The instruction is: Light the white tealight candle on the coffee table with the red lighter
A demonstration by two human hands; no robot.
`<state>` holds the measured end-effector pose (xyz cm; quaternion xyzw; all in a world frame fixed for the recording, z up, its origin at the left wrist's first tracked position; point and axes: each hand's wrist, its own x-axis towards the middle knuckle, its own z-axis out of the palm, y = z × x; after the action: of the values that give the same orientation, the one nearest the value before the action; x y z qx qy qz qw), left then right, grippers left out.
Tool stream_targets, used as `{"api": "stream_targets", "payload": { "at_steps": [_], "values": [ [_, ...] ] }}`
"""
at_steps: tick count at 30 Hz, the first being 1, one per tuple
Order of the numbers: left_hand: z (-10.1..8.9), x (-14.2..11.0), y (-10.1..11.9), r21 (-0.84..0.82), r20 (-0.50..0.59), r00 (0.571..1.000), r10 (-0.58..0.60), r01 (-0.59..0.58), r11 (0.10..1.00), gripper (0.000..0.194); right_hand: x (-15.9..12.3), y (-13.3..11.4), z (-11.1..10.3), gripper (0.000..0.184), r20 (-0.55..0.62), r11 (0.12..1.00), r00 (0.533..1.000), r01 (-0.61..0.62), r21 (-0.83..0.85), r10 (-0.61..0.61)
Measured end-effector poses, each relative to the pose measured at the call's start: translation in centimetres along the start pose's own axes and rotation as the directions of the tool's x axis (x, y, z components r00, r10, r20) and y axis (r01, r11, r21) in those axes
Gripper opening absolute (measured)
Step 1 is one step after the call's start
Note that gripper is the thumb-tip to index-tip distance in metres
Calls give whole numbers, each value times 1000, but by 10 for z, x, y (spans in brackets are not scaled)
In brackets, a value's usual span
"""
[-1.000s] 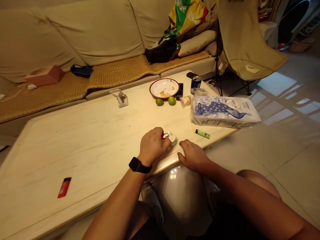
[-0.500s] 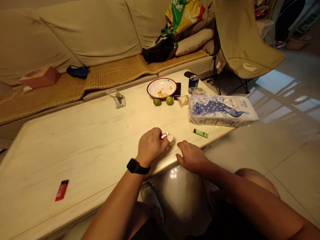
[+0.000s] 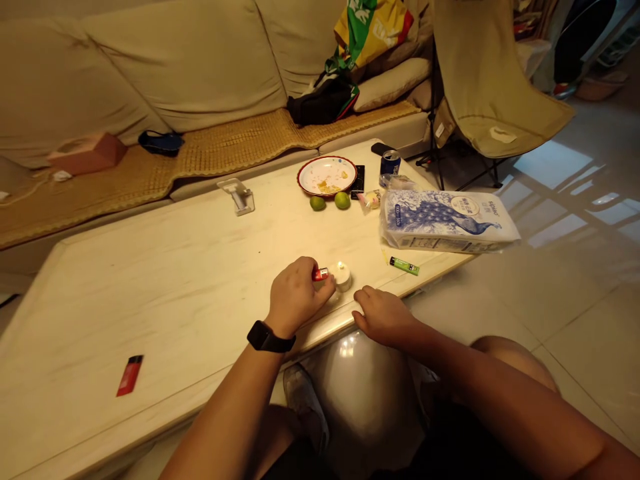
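My left hand (image 3: 299, 293), with a black watch on its wrist, is closed around a red lighter (image 3: 320, 274) whose metal top points right. Just right of the lighter, a small white tealight candle (image 3: 343, 279) stands on the table with a bright flame at its wick. My right hand (image 3: 383, 315) rests at the table's front edge, right of the candle. Its fingers are loosely bent, apart from the thumb, and nothing shows in them. Farther right lies a green lighter (image 3: 405, 266).
A second red lighter (image 3: 130, 376) lies at the left on the table (image 3: 200, 287). Toward the back are a white stand (image 3: 239, 197), a red-rimmed plate (image 3: 306, 187), two green limes (image 3: 343, 201), a blue can (image 3: 390, 163) and a tissue pack (image 3: 450, 220). A sofa (image 3: 190, 60) stands behind.
My left hand has drawn the red lighter left, away from the candle's top. The candle's flame now shows plainly. My right hand has hardly moved; the view has shifted slightly.
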<state>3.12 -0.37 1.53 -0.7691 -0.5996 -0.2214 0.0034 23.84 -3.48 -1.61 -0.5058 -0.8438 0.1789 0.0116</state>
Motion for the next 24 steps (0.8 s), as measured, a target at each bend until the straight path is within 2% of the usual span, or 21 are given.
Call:
{"api": "stream_targets", "payload": {
  "at_steps": [7, 14, 24],
  "values": [
    [-2, -2, -2, -29, -21, 1000, 3, -3, 1000, 24, 3, -1, 4, 21, 18, 1000, 1000, 14, -27, -13],
    [-4, -5, -7, -47, -43, 999, -14, 12, 999, 24, 6, -3, 6, 27, 117, 997, 993, 12, -73, -3],
    [-5, -5, -11, -57, -103, 994, -44, 39, 998, 24, 3, -2, 6, 27, 132, 994, 990, 69, -89, -57]
  ]
}}
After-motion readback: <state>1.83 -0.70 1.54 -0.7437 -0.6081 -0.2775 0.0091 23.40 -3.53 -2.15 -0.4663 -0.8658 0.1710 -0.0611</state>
